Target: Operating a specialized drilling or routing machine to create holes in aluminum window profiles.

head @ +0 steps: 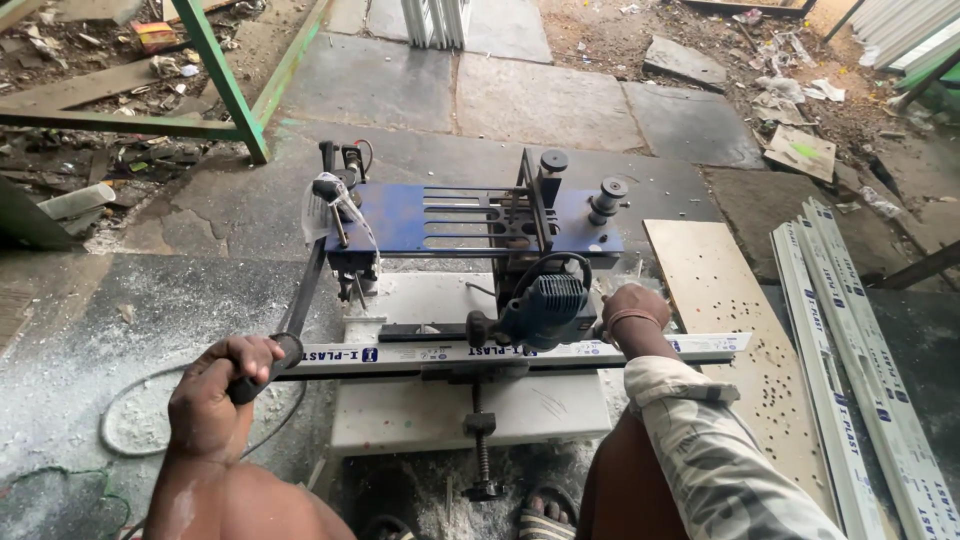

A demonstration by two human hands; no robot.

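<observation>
My left hand (215,390) is clenched around the black lever handle (265,368) that runs up along the left side of the machine, fingers wrapped over its end just where it meets the white plastic profile (480,352). That profile lies flat across the machine's white base (470,405), left to right, with a blue-printed film along its face; its right end sticks out past my right wrist.

My right hand (630,305) is up against the blue router motor (545,308), on its right side. I see only the back of the hand and a band at the wrist, so I cannot tell whether that grip is closed on anything or merely resting there. The motor sits directly over the profile, its black cable looping above it.

Behind it stands the blue template plate (470,218) with long slots cut through it and black knobs on top. A threaded clamp screw (480,440) hangs down at the front of the base, near my sandalled foot (545,512).

To the right on the floor lie a drilled board (730,320) and a stack of more white profiles (860,380). White dust (130,420) is spread over the floor to the left.
</observation>
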